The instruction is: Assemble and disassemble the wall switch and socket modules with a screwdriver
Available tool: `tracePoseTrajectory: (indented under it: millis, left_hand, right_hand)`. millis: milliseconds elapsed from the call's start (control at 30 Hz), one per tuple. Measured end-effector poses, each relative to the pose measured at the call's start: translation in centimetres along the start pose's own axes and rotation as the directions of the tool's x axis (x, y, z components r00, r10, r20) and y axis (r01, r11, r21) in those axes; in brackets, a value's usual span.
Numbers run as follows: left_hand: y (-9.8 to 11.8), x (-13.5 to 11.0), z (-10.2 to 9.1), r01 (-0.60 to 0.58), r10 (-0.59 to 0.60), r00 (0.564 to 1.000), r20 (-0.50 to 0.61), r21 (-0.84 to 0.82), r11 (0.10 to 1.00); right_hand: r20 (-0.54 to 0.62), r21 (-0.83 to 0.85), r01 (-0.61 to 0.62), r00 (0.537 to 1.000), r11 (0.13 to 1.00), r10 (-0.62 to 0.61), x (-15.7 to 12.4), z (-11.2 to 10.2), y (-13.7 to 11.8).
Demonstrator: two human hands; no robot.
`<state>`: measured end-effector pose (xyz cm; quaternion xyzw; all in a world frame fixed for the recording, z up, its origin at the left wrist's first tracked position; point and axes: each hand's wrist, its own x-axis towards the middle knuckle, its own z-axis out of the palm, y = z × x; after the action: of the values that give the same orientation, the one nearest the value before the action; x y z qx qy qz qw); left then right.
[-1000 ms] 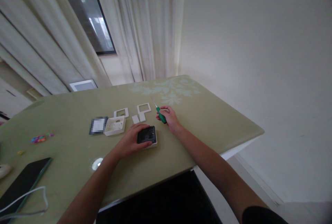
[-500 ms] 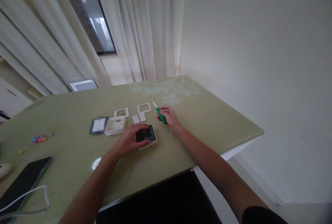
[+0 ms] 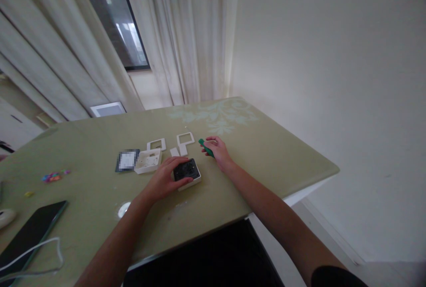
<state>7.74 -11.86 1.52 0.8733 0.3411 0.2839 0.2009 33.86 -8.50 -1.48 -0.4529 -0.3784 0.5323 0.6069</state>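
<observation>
On the table, my left hand (image 3: pixel 169 176) grips a white wall switch box (image 3: pixel 191 182) by its sides, thumb near and fingers far. A black insert (image 3: pixel 187 169) fills the top of this box. To its right, my right hand (image 3: pixel 218 151) is closed around the green handle of a screwdriver (image 3: pixel 207 150), a little above the table. The screwdriver's shaft is hardly visible now. Beyond the left hand lie two small white plates (image 3: pixel 183 150) and a white frame (image 3: pixel 185 138). An open white box (image 3: pixel 148 161) and a second white frame (image 3: pixel 156 144) are farther left.
A dark flat piece with a blurred white label (image 3: pixel 127 161) touches the open box. At the left are small colourful pieces (image 3: pixel 52 177), a phone (image 3: pixel 31 229) and a white cable (image 3: pixel 59 253). A white round thing (image 3: pixel 124 209) lies beside my left forearm. The table edge (image 3: pixel 199 245) runs nearby.
The screwdriver has turned in my right hand, and its shaft, plain before, has nearly vanished from sight. The switch box and my left fingers have shifted very slightly left.
</observation>
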Motion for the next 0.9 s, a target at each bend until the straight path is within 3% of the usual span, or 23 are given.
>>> tracePoseTrajectory:
  millis: [233, 900]
  left_hand:
    - [0.2, 0.0, 0.1, -0.013, 0.013, 0.999, 0.046, -0.002, 1.0]
    - [1.3, 0.1, 0.1, -0.071, 0.066, 0.997, 0.048, 0.123, 0.99]
  right_hand:
    - [0.011, -0.088, -0.02, 1.0, 0.996, 0.021, -0.2, 0.2, -0.3]
    - [0.029, -0.12, -0.004, 1.0, 0.993, 0.007, -0.2, 0.2, -0.3]
